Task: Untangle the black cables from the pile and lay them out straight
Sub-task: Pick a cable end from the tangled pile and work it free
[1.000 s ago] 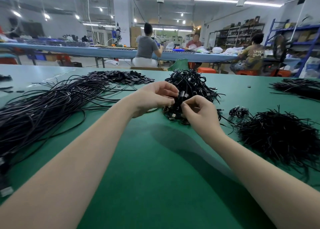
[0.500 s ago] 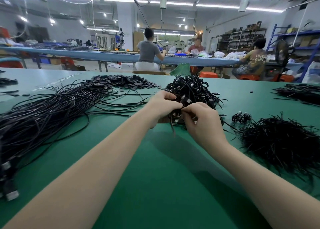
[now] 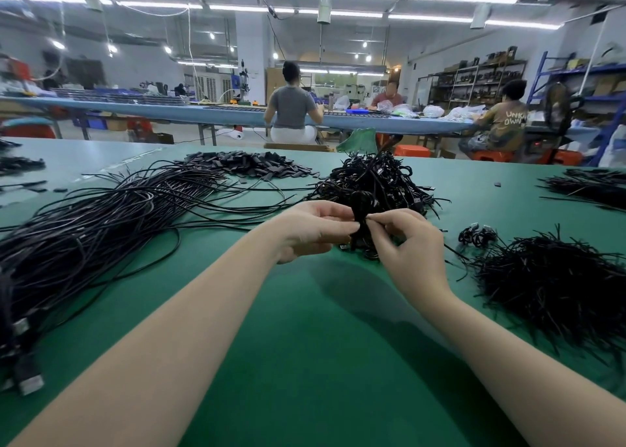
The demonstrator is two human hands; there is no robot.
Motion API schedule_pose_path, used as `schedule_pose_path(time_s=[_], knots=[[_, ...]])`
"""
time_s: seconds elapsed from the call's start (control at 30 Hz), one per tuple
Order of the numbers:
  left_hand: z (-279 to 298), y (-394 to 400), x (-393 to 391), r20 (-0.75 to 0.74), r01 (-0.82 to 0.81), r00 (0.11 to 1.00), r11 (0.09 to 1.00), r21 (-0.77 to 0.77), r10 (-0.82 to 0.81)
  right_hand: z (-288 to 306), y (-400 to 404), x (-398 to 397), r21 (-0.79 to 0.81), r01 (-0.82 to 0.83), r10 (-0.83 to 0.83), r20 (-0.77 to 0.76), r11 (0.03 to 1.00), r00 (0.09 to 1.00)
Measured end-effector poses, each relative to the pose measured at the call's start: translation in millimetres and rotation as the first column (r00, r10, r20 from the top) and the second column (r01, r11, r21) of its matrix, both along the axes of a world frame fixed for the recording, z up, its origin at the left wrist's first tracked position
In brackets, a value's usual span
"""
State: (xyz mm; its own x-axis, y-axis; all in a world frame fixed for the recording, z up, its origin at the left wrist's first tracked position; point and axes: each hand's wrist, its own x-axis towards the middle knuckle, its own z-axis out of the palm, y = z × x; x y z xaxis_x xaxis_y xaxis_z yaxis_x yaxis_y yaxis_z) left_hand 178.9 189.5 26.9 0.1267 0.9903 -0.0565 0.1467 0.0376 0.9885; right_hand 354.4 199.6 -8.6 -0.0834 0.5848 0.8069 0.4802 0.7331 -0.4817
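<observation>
A tangled pile of coiled black cables (image 3: 376,182) sits in the middle of the green table (image 3: 305,345). Just in front of it, both hands hold one small coiled cable bundle (image 3: 360,206) lifted off the pile. My left hand (image 3: 311,229) pinches the bundle at its waist from the left. My right hand (image 3: 403,240) pinches the same spot from the right, thumb and forefinger closed on it. A long spread of straightened black cables (image 3: 101,229) lies on the left, with plugs near the front left edge.
A heap of short black ties (image 3: 555,284) lies on the right, with a small coiled cable (image 3: 477,236) beside it. Flat black pieces (image 3: 250,165) are piled behind. More cables (image 3: 589,185) lie far right. Three people sit at a blue table behind.
Both hands have lifted the small coiled bundle up from the pile's near edge and now pinch its middle. The camera has tilted up a little.
</observation>
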Motion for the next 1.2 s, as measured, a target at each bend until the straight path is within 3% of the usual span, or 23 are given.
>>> schedule_pose_path(time_s=[0.07, 0.13, 0.27, 0.4, 0.53, 0.67, 0.8, 1.2], knots=[[-3.4, 0.8, 1.1, -0.052, -0.044, 0.998, 0.999, -0.003, 0.044, -2.2, 0.6, -1.1, 0.015, 0.013, -0.014, 0.053, 1.000, 0.999], [-3.3, 1.4, 5.0, 0.012, -0.044, 0.999, 0.996, -0.074, 0.045, -3.6, 0.1, -1.1, 0.044, 0.027, -0.031, 0.083, 0.999, 0.996], [3.1, 0.4, 13.3, 0.195, -0.013, 0.979, 0.979, -0.204, 0.054, -4.4, 0.8, 5.4, 0.334, 0.070, -0.162, 0.254, 0.940, 0.954], [9.1, -1.9, 9.2, 0.194, 0.069, 0.981, 0.945, -0.319, -0.006, -2.1, -0.4, 5.7, 0.511, 0.061, -0.239, 0.289, 0.857, 0.927], [7.4, -3.4, 7.2, 0.234, 0.089, 0.971, 0.985, -0.149, -0.052, -3.1, -3.1, 2.0, 0.318, 0.074, -0.142, 0.196, 0.945, 0.970], [-1.6, -0.2, 9.5, 0.096, 0.137, 0.985, 0.989, 0.060, -0.142, -3.1, -1.9, 6.0, 0.161, 0.101, -0.125, 0.141, 0.982, 0.982], [-10.0, 5.3, 14.2, -0.041, -0.008, 0.999, 0.963, 0.268, 0.020, -4.4, -2.8, 3.8, 0.140, 0.074, -0.094, 0.142, 0.987, 0.985], [-15.7, 3.2, 24.8, 0.004, -0.033, 0.999, 0.964, 0.264, 0.033, 1.1, -5.5, 4.5, 0.179, 0.120, -0.148, 0.153, 0.977, 0.977]])
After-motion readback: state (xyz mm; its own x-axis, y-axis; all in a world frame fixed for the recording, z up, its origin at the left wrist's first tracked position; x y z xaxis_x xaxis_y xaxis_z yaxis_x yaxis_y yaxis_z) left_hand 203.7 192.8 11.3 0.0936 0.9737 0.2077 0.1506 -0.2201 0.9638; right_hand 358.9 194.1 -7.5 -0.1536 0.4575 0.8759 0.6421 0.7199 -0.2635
